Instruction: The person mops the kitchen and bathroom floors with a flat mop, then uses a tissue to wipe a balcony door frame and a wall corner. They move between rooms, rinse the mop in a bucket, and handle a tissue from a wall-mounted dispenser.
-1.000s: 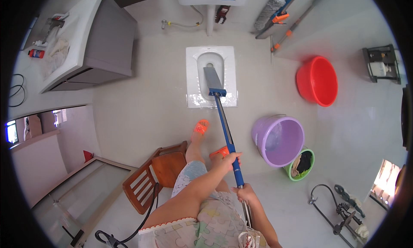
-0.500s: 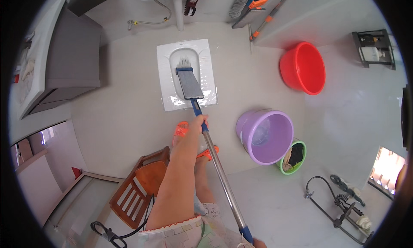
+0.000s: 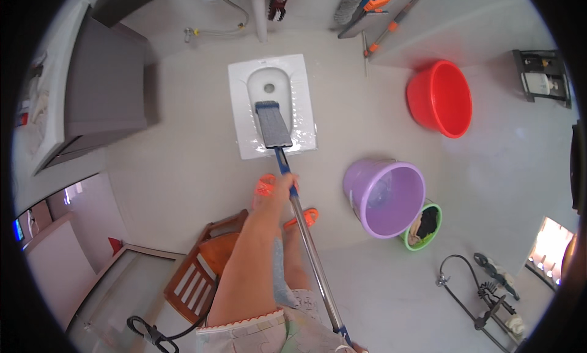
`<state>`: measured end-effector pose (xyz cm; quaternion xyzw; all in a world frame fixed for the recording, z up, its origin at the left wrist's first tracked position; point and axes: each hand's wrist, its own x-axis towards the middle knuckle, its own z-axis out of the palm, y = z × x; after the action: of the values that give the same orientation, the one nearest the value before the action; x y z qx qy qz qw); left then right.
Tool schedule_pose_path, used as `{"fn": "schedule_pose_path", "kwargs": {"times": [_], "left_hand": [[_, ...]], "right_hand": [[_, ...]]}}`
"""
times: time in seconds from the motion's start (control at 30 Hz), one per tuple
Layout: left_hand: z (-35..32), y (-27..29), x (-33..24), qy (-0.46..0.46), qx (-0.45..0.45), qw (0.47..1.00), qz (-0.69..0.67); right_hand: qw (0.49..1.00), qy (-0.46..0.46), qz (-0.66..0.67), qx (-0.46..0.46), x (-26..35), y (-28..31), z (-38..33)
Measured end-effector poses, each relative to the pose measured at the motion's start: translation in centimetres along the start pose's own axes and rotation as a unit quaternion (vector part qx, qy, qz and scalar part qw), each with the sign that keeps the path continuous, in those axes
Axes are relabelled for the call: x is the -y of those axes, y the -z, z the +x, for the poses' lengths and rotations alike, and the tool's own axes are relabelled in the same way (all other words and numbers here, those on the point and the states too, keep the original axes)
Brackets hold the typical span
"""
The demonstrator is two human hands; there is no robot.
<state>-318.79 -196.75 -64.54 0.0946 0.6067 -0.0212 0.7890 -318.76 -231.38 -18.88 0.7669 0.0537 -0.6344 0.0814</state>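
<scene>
Along mop pole, left hand now nearer pad.

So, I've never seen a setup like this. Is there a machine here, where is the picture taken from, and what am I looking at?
No machine at all: these are a person's bare hands. A wide-lens camera worn on the head looks down, which is why straight edges bend near the rim.

The left hand is closed around the handle of a flat mop. Only a sliver of the right hand shows, by the handle's other end, so its grip can't be made out. The mop's grey head is over a white squat toilet.

On the right are a purple bucket, a smaller green bucket with cloths inside, and a red tub. On the left is a wooden chair.
</scene>
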Motion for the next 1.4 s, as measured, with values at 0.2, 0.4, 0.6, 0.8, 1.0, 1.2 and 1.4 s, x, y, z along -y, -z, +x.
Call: {"fn": "schedule_pose_path", "kwargs": {"times": [0.2, 0.4, 0.6, 0.8, 1.0, 1.2, 1.4], "left_hand": [[-8.4, -4.0, 4.9, 0.043, 0.025, 0.987, -0.156], [-11.4, -2.2, 4.7, 0.109, 0.061, 0.987, -0.101], [-0.1, -1.2, -2.9, 0.033, 0.037, 0.997, -0.065], [-15.2, -5.2, 9.6, 0.064, -0.002, 0.994, -0.085], [-3.5, -1.7, -1.0, 0.02, 0.01, 1.0, 0.002], [-1.7, -3.3, -1.4, 0.025, 0.093, 0.993, -0.073], [-13.0, -3.2, 8.6, 0.041, 0.017, 0.997, -0.065]], "right_hand": [[1.0, 0.001, 0.005, 0.001, 2.3, 2.7, 0.9], [0.998, 0.03, 0.047, -0.007, 6.7, 0.6, 5.2], [0.999, -0.031, -0.007, 0.004, -3.0, 0.3, -3.1], [0.997, 0.051, 0.057, -0.008, 4.8, 2.8, 5.4], [0.999, 0.001, -0.051, -0.015, 1.9, -0.1, 2.7], [0.998, 0.005, -0.064, -0.005, -1.0, 2.9, -2.1], [0.995, 0.069, 0.066, -0.015, 8.6, 2.9, 5.7]]}}
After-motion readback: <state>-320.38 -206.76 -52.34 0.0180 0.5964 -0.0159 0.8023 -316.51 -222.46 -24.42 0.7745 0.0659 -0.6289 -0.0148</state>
